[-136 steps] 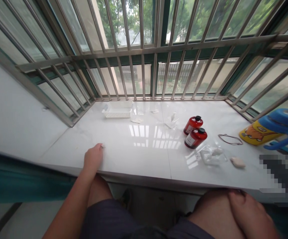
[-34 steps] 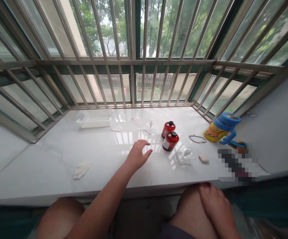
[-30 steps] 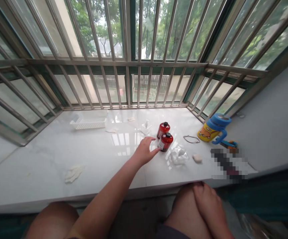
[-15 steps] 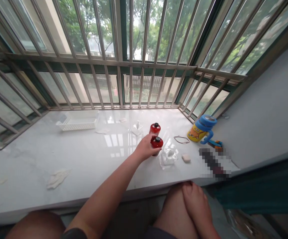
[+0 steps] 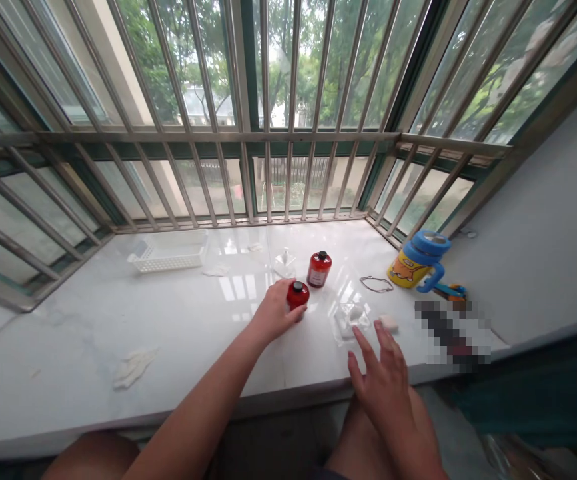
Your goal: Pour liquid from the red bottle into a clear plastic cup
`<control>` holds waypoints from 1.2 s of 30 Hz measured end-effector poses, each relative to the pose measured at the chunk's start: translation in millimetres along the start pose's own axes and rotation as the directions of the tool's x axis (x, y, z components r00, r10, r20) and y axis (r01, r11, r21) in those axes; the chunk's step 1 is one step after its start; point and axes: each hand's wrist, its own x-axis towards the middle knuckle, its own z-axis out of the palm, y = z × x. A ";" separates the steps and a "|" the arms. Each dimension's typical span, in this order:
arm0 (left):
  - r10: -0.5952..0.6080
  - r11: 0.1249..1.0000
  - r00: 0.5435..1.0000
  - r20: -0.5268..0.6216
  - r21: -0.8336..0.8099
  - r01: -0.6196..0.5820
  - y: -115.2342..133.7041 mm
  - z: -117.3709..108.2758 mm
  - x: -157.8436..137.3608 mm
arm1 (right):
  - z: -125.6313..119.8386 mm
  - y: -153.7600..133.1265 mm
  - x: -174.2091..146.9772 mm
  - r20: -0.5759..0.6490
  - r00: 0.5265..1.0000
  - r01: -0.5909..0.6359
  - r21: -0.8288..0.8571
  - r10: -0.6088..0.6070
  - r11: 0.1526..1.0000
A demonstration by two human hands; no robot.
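My left hand (image 5: 274, 308) is wrapped round a small red bottle (image 5: 297, 297) with a black cap, upright at the counter's middle. Just behind it to the right stands a second red bottle (image 5: 319, 269), black-capped and with a pale label, untouched. My right hand (image 5: 381, 365) hovers over the front edge, fingers spread and holding nothing. Its fingertips are close to a clear plastic packaging piece (image 5: 352, 321) and a small pinkish block (image 5: 388, 324). Another clear plastic piece (image 5: 284, 263) lies behind the held bottle.
On the white counter (image 5: 193, 333) are a white plastic basket (image 5: 168, 261), a crumpled cloth or tissue (image 5: 134, 368), a thin cord loop (image 5: 376, 285) and a blue-yellow mug (image 5: 418, 260). A pixelated dark object (image 5: 448, 333) lies at the right. Metal window bars (image 5: 293, 137) rise behind.
My left hand has brought its red bottle left, apart from the other one. My right hand has lifted off the knee and reaches over the counter edge with fingers spread.
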 end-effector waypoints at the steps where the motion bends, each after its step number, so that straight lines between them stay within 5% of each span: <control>1: 0.000 1.000 1.000 0.001 -0.009 0.000 -2.7 -1.0 3.3 | 6.7 -1.1 10.4 0.016 1.000 0.004 -0.015 -0.004 1.000; 8: -0.266 0.964 0.928 -0.260 -0.089 0.252 -50.6 -10.3 65.1 | 25.5 4.5 44.2 0.095 0.995 -0.004 0.007 0.004 1.000; 14: -0.311 0.950 0.927 -0.208 -0.040 0.309 -83.0 8.6 121.6 | 1.5 2.7 74.4 0.018 0.999 0.030 0.089 -0.032 0.996; 20: -0.302 0.953 0.932 -0.202 -0.031 0.302 -94.7 21.7 126.6 | -24.0 -5.1 97.2 -0.041 0.994 0.104 0.162 -0.098 0.981; 24: -0.311 0.950 0.920 -0.237 -0.037 0.312 -97.2 -0.4 109.2 | -30.2 -15.1 102.0 -0.037 0.989 0.146 0.201 -0.142 0.969; 28: -0.322 0.945 0.897 -0.302 -0.052 0.322 -94.2 -47.8 67.2 | -24.4 -17.0 130.2 -0.022 0.981 0.193 0.224 -0.193 0.955; 32: -0.348 0.936 0.845 -0.405 -0.110 0.333 -92.1 -99.9 -8.7 | -6.5 -11.2 189.5 0.108 0.974 0.179 0.159 -0.197 0.971; 36: -0.435 0.887 0.777 -0.456 -0.069 0.456 -100.3 -129.5 -93.6 | 14.7 -18.4 252.1 0.360 0.931 0.063 -0.020 -0.052 0.998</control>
